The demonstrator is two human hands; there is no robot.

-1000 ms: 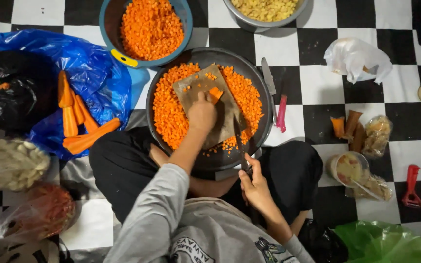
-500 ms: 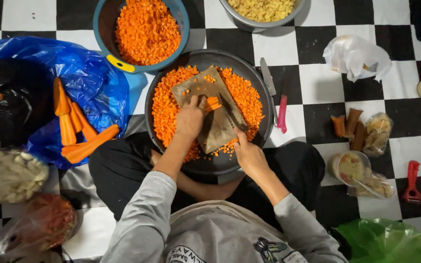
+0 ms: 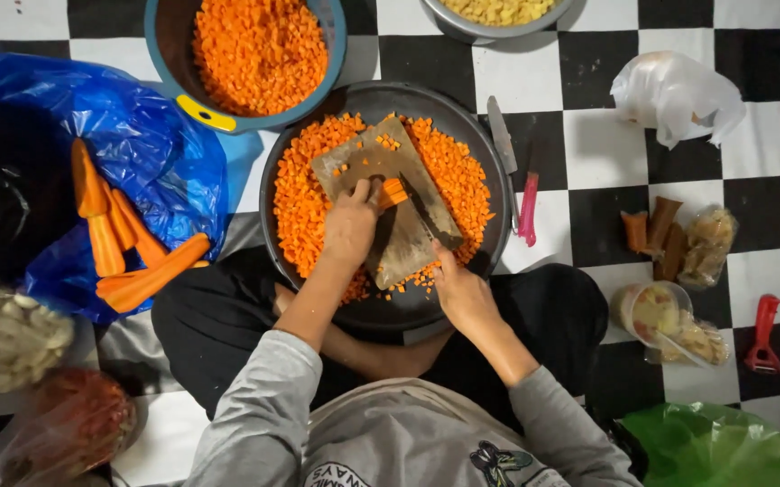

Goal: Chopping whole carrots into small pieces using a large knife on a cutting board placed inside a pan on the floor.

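Observation:
A wooden cutting board [image 3: 408, 243] lies in a dark round tray [image 3: 489, 153] full of diced carrot [image 3: 295, 207]. My left hand [image 3: 351, 225] presses carrot strips [image 3: 393, 192] down on the board. My right hand [image 3: 462, 290] grips a dark knife [image 3: 426, 215] whose blade points at the strips. I sit cross-legged on the floor with the tray at my knees.
A blue bowl [image 3: 169, 45] of diced carrot stands behind the tray. Whole peeled carrots [image 3: 128, 248] lie on a blue bag [image 3: 146, 144] at left. A pink-handled knife [image 3: 512, 167] lies right of the tray. Bags, a red peeler [image 3: 762, 332] and a grey bowl [image 3: 498, 22] surround me.
My right hand came up from the tray's near edge onto the board with the knife. My left hand slid forward along the carrot strips.

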